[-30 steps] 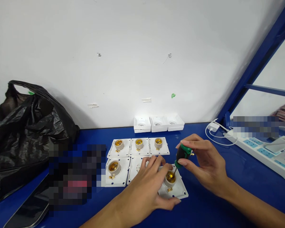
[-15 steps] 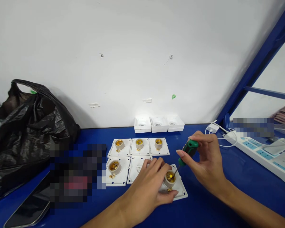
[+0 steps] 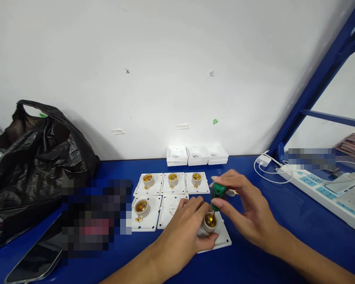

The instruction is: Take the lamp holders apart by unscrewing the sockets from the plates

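My left hand (image 3: 185, 230) lies on a white square lamp holder (image 3: 221, 235) on the blue table, fingers curled round its brass socket (image 3: 210, 221). My right hand (image 3: 248, 215) pinches a green-handled screwdriver (image 3: 217, 193), nearly upright, with its tip down inside that socket. Several more white lamp holders with brass sockets (image 3: 172, 182) lie in two rows just behind my left hand.
Three white covers (image 3: 197, 154) stand against the wall. A black plastic bag (image 3: 35, 161) fills the left side, with a phone (image 3: 35, 262) below it. At right are a white power strip (image 3: 325, 193), a charger with cable (image 3: 264, 161) and a blue shelf frame (image 3: 322, 79).
My right hand has swung the screwdriver from a rightward tilt to nearly upright and moved left over the socket. My left hand stays on the lamp holder.
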Action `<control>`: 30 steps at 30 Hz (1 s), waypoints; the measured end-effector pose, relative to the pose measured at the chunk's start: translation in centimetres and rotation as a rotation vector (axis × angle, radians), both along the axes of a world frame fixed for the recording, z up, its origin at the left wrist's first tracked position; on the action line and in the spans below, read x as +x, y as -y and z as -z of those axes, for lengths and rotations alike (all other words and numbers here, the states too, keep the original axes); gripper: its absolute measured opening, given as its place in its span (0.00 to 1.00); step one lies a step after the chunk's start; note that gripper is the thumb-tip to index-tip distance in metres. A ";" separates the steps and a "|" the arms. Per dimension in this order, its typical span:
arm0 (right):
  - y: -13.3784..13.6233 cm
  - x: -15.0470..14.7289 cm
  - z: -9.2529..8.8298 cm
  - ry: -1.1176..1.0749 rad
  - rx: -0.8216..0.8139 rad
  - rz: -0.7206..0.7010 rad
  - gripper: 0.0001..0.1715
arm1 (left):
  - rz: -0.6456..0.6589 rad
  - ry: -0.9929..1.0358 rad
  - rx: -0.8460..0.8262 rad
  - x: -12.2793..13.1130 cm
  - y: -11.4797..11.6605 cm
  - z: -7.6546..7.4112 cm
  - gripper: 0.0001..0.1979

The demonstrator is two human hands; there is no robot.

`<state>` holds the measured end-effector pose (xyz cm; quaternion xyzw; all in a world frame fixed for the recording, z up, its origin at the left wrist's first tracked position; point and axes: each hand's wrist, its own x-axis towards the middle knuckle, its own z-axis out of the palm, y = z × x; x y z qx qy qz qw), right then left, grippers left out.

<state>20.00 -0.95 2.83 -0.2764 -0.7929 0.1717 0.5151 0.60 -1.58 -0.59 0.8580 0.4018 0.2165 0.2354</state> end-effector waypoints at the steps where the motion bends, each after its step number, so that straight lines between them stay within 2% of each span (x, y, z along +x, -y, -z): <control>1: 0.2 0.1 -0.3 0.045 -0.048 -0.095 0.25 | -0.001 0.031 -0.004 0.0 0.0 0.0 0.18; 3: 0.7 0.3 -0.6 0.116 -0.115 -0.226 0.25 | 0.002 0.086 -0.016 -0.1 0.0 -0.1 0.19; 5: 0.9 0.4 -0.5 0.127 -0.139 -0.239 0.27 | 0.009 0.102 -0.026 -0.1 0.0 -0.1 0.20; 8: 0.4 0.6 0.6 0.051 -0.106 -0.153 0.26 | 0.001 0.059 -0.006 -0.1 0.1 0.0 0.20; 11: -0.8 1.0 1.5 -0.015 0.023 -0.033 0.26 | 0.001 0.008 0.017 -0.2 0.1 0.4 0.20; 13: -1.4 1.3 1.6 -0.052 0.105 0.074 0.27 | 0.021 -0.018 0.020 -0.2 0.0 0.6 0.22; 15: -1.6 1.5 1.2 -0.050 0.089 0.142 0.25 | 0.035 -0.036 0.025 -0.3 -0.2 0.8 0.23; 17: -1.4 1.7 0.6 0.030 -0.017 0.104 0.25 | 0.035 -0.044 0.036 -0.3 -0.3 0.8 0.23; 20: -1.0 2.0 0.1 0.167 -0.126 -0.031 0.28 | 0.035 -0.045 0.051 -0.3 -0.4 0.8 0.24; 22: -0.9 2.1 0.1 0.177 -0.098 -0.055 0.28 | 0.036 -0.043 0.053 -0.3 -0.3 0.8 0.24; 26: -0.9 1.9 0.3 0.047 0.029 0.000 0.26 | 0.028 -0.045 0.039 -0.3 -0.3 0.6 0.24; 30: -0.2 1.4 -0.5 0.113 -0.114 -0.093 0.26 | 0.033 -0.020 0.010 -0.4 -0.3 0.6 0.25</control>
